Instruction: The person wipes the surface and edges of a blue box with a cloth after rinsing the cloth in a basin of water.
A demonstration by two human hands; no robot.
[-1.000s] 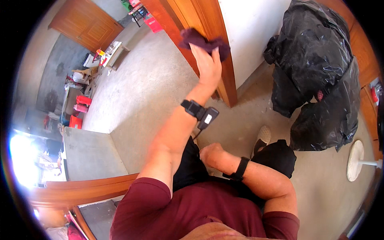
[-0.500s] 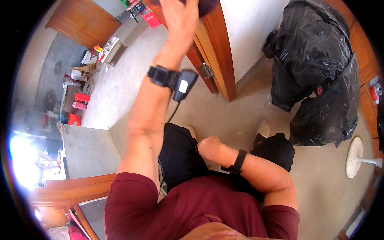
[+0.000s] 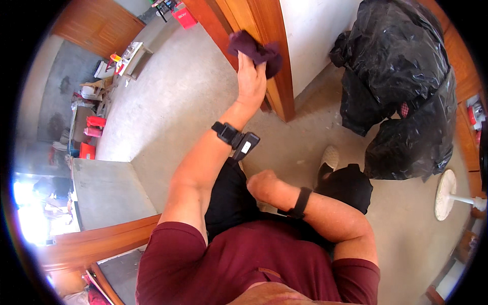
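My left hand (image 3: 251, 81) presses a dark purple cloth (image 3: 249, 44) against the wooden door frame (image 3: 277, 91). The fingers lie over the cloth and pin it to the wood, with part of it hanging past the fingertips. A strapped black device (image 3: 236, 137) sits on my left wrist. My right hand (image 3: 265, 186) is closed in a loose fist in front of my black trousers (image 3: 231, 203), near the knees. Whether anything is inside that fist is hidden.
A big bulging black plastic bag (image 3: 396, 66) stands to the right of the frame, beside a white wall (image 3: 310, 40). A round white base with a pole (image 3: 446, 195) is at far right. Beyond the doorway are a small table (image 3: 133, 58) and several red items (image 3: 95, 122).
My left hand has come down along the door frame with the cloth, toward my body. The cloth now shows more fully. My right hand has hardly moved.
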